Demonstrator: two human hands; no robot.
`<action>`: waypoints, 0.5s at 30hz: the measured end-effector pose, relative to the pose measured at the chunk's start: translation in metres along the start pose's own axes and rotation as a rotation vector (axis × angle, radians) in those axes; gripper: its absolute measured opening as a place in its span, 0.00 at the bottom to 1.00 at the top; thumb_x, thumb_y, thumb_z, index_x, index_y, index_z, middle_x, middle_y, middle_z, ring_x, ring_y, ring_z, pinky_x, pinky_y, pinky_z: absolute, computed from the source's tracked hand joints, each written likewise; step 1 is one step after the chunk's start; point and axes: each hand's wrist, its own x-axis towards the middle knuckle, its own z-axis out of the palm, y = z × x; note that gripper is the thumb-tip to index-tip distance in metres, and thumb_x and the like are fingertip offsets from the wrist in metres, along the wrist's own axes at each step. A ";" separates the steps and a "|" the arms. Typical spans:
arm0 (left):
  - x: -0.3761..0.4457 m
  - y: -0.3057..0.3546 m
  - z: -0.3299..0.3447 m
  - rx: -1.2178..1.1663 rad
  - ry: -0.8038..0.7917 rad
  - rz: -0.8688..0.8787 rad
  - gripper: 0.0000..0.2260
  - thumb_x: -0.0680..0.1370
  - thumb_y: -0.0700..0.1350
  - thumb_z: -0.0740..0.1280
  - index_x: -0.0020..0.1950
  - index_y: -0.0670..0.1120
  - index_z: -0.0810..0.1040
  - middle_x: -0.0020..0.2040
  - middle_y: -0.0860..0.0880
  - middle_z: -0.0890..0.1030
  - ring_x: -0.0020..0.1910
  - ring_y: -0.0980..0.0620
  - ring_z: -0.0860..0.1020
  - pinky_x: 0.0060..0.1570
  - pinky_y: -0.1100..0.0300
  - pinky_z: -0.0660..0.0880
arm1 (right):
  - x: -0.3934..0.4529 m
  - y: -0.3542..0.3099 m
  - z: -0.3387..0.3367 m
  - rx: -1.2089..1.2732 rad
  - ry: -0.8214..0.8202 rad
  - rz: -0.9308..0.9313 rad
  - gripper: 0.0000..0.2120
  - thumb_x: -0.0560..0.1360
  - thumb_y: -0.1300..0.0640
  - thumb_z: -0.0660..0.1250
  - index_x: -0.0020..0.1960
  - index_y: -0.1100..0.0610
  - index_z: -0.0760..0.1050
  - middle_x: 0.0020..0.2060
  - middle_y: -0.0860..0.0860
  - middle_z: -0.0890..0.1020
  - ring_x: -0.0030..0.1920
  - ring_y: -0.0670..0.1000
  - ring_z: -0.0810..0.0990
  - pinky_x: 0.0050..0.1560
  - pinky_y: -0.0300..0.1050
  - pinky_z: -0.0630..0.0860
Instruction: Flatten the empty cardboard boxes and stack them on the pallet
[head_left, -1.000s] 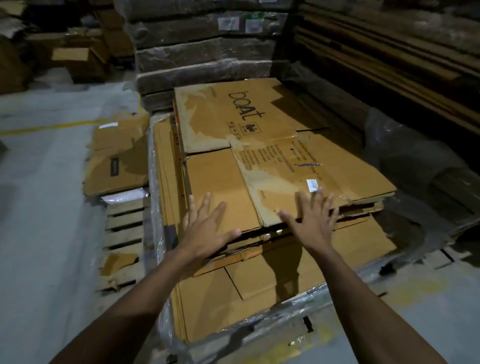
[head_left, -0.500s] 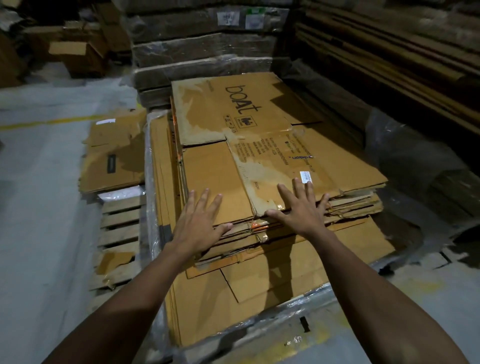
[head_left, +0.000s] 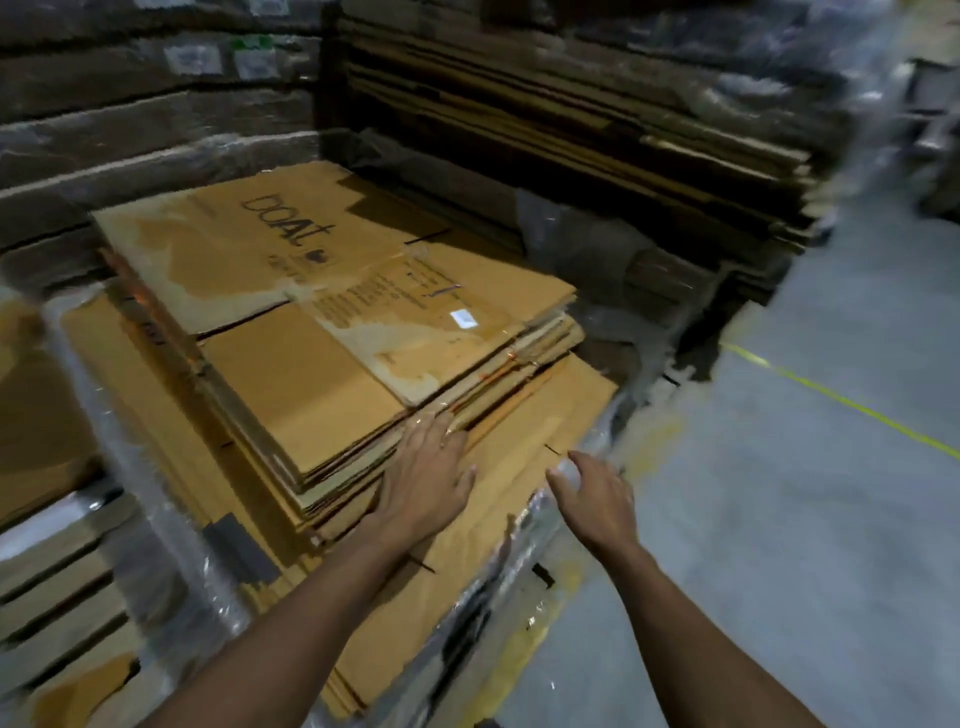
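A stack of flattened brown cardboard boxes lies on a plastic-wrapped pallet load; the top sheet is printed "boAt" and bears a small white label. My left hand lies flat with straight fingers against the stack's near edge, resting on the larger cardboard sheet below. Over that sheet's near right corner, by the clear plastic wrap, my right hand hovers with loosely bent fingers and holds nothing.
Tall wrapped cardboard bundles rise behind the stack, and a pile of long flat boards stands to the right. A bare wooden pallet with cardboard shows at left. Grey floor with a yellow line spreads to the right.
The view has swung right. Both hands have come off the top sheets toward me; the left now lies at the stack's near edge and the right has lifted clear over the lower sheet's corner.
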 end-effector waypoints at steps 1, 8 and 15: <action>-0.001 0.007 0.007 0.000 -0.039 0.066 0.23 0.83 0.56 0.58 0.76 0.48 0.67 0.78 0.46 0.63 0.79 0.45 0.56 0.77 0.51 0.50 | -0.020 0.011 -0.001 -0.001 0.034 0.083 0.26 0.82 0.41 0.58 0.75 0.53 0.68 0.73 0.51 0.72 0.74 0.54 0.66 0.73 0.54 0.59; -0.035 0.074 0.051 -0.074 -0.351 0.349 0.19 0.82 0.51 0.61 0.66 0.41 0.75 0.63 0.40 0.78 0.65 0.40 0.74 0.62 0.51 0.69 | -0.177 0.059 0.003 0.051 0.127 0.596 0.30 0.82 0.39 0.56 0.77 0.56 0.65 0.73 0.55 0.72 0.75 0.57 0.66 0.74 0.55 0.60; -0.121 0.172 0.080 -0.170 -0.535 0.629 0.24 0.84 0.54 0.58 0.75 0.42 0.69 0.71 0.41 0.74 0.70 0.42 0.71 0.67 0.52 0.68 | -0.343 0.088 -0.011 0.110 0.347 0.985 0.31 0.82 0.39 0.57 0.77 0.57 0.65 0.73 0.56 0.71 0.75 0.57 0.66 0.74 0.54 0.62</action>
